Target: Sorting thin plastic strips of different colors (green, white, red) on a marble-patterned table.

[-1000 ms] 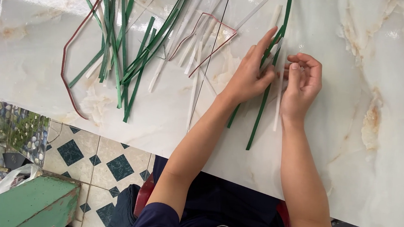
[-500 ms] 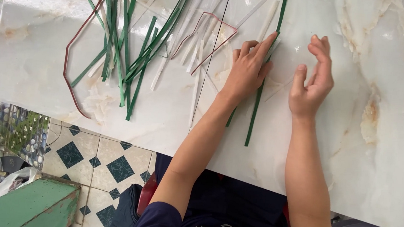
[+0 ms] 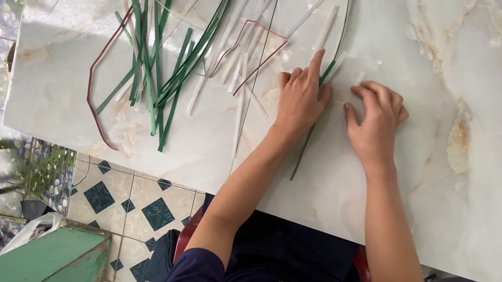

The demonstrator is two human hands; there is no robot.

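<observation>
Both hands rest on the tabletop (image 3: 450,192), side by side near its middle. A long strip (image 3: 305,150) runs under the left hand (image 3: 299,100), from 7 o'clock to 1 o'clock. The right hand (image 3: 375,118) lies just at its 3 o'clock, apart from it. A strip pile (image 3: 156,62) sits at the left hand's 9 o'clock, with a bent loop (image 3: 96,96) at its far edge.

Under my fingers (image 3: 317,62) runs a dark green strip (image 3: 305,148) on the white, tan-veined marble worktop (image 3: 471,146). At ten o'clock lie more green strips (image 3: 150,61), white strips (image 3: 239,107) and a red one (image 3: 95,111).

Long green strip (image 3: 301,155) flat on table
</observation>
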